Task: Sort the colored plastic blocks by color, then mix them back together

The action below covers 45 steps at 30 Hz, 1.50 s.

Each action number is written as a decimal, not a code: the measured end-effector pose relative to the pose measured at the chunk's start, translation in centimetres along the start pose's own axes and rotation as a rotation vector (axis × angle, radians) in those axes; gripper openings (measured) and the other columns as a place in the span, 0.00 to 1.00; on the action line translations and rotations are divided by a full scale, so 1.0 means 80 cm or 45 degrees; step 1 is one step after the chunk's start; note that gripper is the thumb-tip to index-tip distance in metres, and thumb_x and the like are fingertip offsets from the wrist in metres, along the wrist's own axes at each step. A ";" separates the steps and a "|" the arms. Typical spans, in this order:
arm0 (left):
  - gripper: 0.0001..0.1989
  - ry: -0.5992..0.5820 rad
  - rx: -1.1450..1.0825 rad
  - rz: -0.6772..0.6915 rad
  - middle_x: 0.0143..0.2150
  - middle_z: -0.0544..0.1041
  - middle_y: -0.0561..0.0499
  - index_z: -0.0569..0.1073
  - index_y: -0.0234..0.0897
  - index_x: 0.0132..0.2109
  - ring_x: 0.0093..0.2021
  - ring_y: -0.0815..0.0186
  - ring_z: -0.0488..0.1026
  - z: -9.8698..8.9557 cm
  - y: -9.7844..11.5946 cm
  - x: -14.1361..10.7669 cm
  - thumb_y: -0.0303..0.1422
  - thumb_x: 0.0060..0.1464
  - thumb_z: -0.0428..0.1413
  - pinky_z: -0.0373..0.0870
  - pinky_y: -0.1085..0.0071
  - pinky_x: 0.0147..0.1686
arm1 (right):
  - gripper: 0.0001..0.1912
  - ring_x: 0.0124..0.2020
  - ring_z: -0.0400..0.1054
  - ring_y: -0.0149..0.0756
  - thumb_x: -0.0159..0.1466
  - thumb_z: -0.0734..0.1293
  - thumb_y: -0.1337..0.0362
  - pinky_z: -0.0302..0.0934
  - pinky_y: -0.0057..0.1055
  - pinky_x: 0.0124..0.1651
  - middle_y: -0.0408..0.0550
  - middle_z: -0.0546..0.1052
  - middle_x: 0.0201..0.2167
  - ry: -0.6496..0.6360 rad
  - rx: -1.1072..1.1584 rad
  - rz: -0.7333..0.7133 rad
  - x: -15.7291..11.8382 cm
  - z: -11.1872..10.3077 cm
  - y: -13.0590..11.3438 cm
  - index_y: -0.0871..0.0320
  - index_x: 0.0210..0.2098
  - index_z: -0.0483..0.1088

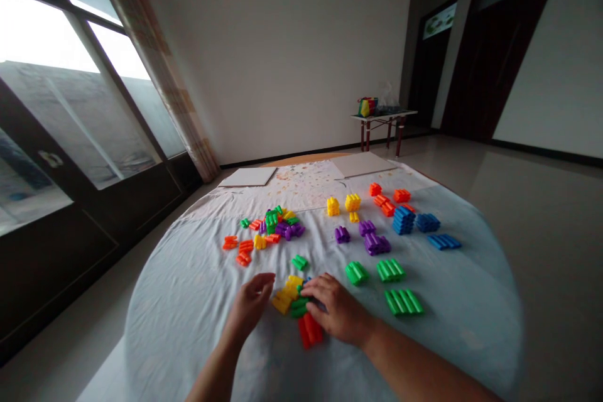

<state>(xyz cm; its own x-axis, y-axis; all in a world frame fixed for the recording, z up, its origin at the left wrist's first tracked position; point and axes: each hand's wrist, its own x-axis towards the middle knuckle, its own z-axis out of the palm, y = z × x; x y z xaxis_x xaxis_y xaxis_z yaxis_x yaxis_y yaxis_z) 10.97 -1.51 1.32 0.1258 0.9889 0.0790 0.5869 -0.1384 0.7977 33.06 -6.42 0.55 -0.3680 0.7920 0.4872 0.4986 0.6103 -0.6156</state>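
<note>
My left hand [247, 308] hovers with curved fingers at the left of a small heap of interlocking plastic blocks, close to the yellow blocks [284, 297]. My right hand [335, 309] lies over the heap's right side, its fingers on a green block [298, 308] and partly covering a blue one [308, 279]. Red blocks [311, 330] stick out just below my right palm. Whatever sits under that palm is hidden. A single green block [299, 262] lies a little beyond the heap.
Blocks lie on a round table under a pale cloth [179, 308]: a mixed heap [276, 226] at left, and orange, yellow, purple, blue and green groups at right. White boards [247, 176] lie at the far edge. A small side table [384, 116] stands beyond, with glass doors [80, 119] at left.
</note>
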 end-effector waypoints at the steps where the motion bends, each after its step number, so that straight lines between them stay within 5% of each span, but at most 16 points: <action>1: 0.21 0.022 0.012 -0.001 0.39 0.78 0.43 0.75 0.34 0.40 0.37 0.62 0.74 0.001 0.001 0.002 0.44 0.48 0.49 0.70 0.67 0.36 | 0.12 0.45 0.65 0.37 0.59 0.64 0.70 0.58 0.36 0.52 0.49 0.74 0.41 0.010 0.000 -0.003 0.000 0.000 0.000 0.58 0.43 0.71; 8: 0.18 -0.032 0.091 0.103 0.32 0.77 0.49 0.77 0.39 0.39 0.31 0.65 0.71 0.020 0.010 -0.003 0.40 0.37 0.60 0.69 0.68 0.35 | 0.15 0.46 0.64 0.38 0.61 0.60 0.72 0.59 0.39 0.52 0.50 0.73 0.42 0.104 -0.040 -0.009 0.002 -0.006 -0.001 0.57 0.46 0.68; 11: 0.18 -0.001 0.061 0.110 0.33 0.76 0.49 0.76 0.38 0.40 0.31 0.66 0.71 0.020 0.003 -0.001 0.41 0.42 0.57 0.69 0.69 0.34 | 0.16 0.47 0.64 0.39 0.61 0.59 0.73 0.58 0.41 0.53 0.50 0.73 0.43 0.125 -0.078 -0.011 0.006 -0.005 -0.002 0.57 0.48 0.67; 16: 0.22 0.298 0.045 0.025 0.37 0.77 0.46 0.73 0.36 0.41 0.36 0.64 0.72 0.009 -0.025 0.007 0.47 0.49 0.48 0.69 0.69 0.35 | 0.18 0.50 0.62 0.40 0.61 0.62 0.71 0.56 0.40 0.54 0.49 0.73 0.47 0.051 -0.128 -0.014 0.014 0.005 -0.003 0.57 0.51 0.66; 23: 0.18 0.596 0.124 -0.099 0.37 0.77 0.47 0.73 0.37 0.39 0.36 0.62 0.72 -0.002 -0.045 0.004 0.42 0.49 0.46 0.68 0.67 0.36 | 0.12 0.43 0.65 0.38 0.60 0.64 0.71 0.56 0.36 0.49 0.46 0.76 0.38 -0.038 -0.225 0.096 0.016 0.008 -0.004 0.56 0.43 0.71; 30: 0.16 0.577 0.170 -0.132 0.36 0.77 0.48 0.74 0.39 0.37 0.33 0.63 0.73 -0.002 -0.036 0.002 0.40 0.48 0.47 0.68 0.67 0.37 | 0.18 0.46 0.64 0.37 0.61 0.58 0.75 0.55 0.32 0.51 0.49 0.75 0.42 -0.044 -0.385 0.154 0.056 0.004 0.012 0.57 0.46 0.71; 35: 0.17 0.518 0.216 -0.151 0.35 0.76 0.46 0.74 0.37 0.37 0.33 0.62 0.72 -0.005 -0.031 0.002 0.41 0.48 0.45 0.67 0.66 0.38 | 0.16 0.47 0.65 0.40 0.57 0.63 0.71 0.56 0.33 0.51 0.52 0.75 0.44 -0.241 -0.526 0.307 0.096 0.018 0.028 0.58 0.45 0.72; 39: 0.19 0.473 0.236 -0.171 0.36 0.76 0.45 0.73 0.37 0.38 0.35 0.61 0.72 -0.007 -0.027 0.002 0.42 0.48 0.45 0.66 0.66 0.39 | 0.15 0.45 0.67 0.42 0.56 0.65 0.70 0.58 0.36 0.49 0.52 0.76 0.40 -0.229 -0.559 0.385 0.103 0.021 0.029 0.58 0.43 0.72; 42: 0.20 0.434 0.256 -0.215 0.38 0.76 0.44 0.73 0.36 0.39 0.36 0.60 0.72 -0.010 -0.024 0.001 0.42 0.47 0.44 0.66 0.66 0.39 | 0.17 0.47 0.66 0.39 0.56 0.66 0.70 0.58 0.33 0.51 0.50 0.75 0.42 -0.122 -0.500 0.355 0.087 0.004 0.021 0.57 0.46 0.70; 45: 0.20 0.410 0.282 -0.227 0.40 0.75 0.45 0.73 0.37 0.40 0.37 0.61 0.72 -0.012 -0.023 0.002 0.43 0.48 0.44 0.66 0.67 0.39 | 0.20 0.48 0.65 0.37 0.55 0.67 0.70 0.58 0.31 0.52 0.51 0.73 0.44 0.157 -0.301 0.263 0.050 -0.030 0.012 0.59 0.48 0.68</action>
<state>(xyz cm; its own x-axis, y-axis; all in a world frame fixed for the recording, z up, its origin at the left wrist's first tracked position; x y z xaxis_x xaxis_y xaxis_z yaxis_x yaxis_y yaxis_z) 9.14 -1.03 0.40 -0.2286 0.9600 0.1618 0.7391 0.0629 0.6707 33.98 -2.67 3.40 -0.1498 0.8816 0.4475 0.7260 0.4053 -0.5556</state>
